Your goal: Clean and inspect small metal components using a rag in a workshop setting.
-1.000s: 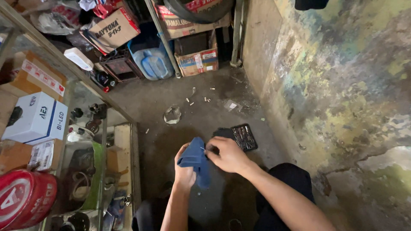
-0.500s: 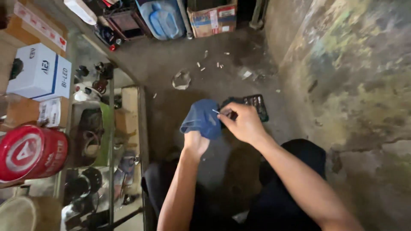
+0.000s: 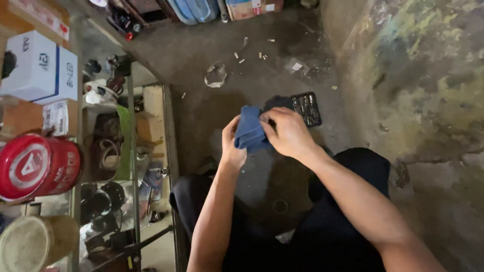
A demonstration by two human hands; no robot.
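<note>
A blue cloth [image 3: 249, 132] is bunched between both hands above the dark concrete floor. My left hand [image 3: 231, 147] grips it from below and the left. From the right, my right hand [image 3: 288, 133] closes its fingers over the cloth's top edge; a small object may be pinched there, but it is too hidden to tell. Just beyond the hands, a black tool case [image 3: 306, 108] with small bits lies open on the floor. My legs in dark trousers show at the bottom.
A glass display cabinet [image 3: 126, 166] full of small parts stands at left, with a red tin [image 3: 38, 166], a white box [image 3: 40, 68] and a cardboard box on top. A stained wall [image 3: 418, 75] rises at right. Crumpled paper [image 3: 215, 75] and litter lie ahead.
The view has tilted down and nearer. Both hands stay on the blue cloth, the right hand working over its top; the cloth looks more tightly bunched.
</note>
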